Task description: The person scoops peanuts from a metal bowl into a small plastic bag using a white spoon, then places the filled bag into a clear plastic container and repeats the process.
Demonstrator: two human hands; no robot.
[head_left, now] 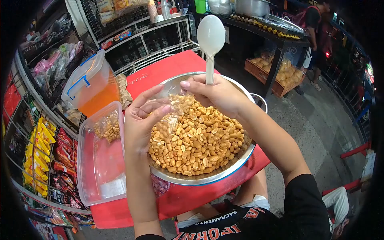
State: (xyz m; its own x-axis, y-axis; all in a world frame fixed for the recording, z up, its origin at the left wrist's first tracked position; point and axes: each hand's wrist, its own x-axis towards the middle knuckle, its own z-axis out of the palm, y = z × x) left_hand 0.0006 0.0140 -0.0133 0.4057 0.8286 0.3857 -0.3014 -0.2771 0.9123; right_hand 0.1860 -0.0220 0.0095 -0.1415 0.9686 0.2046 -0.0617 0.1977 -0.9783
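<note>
A wide metal basin (234,170) full of peeled peanuts (200,140) stands in front of me. Over its far left part, a small clear plastic bag (173,91) hangs between my hands, with peanuts showing in or through it. My left hand (145,116) holds the bag's left side between curved fingers and thumb. My right hand (210,91) pinches the bag's upper edge with thumb and forefinger. The same hand also grips a white plastic spoon (211,38), which stands upright, bowl at the top.
A red table (176,66) carries the basin. At left is a clear plastic tub (82,160) with a filled bag of peanuts (108,127); behind it stands a container of orange liquid (98,94). Snack racks (38,156) line the left. A person (314,32) is at the far right.
</note>
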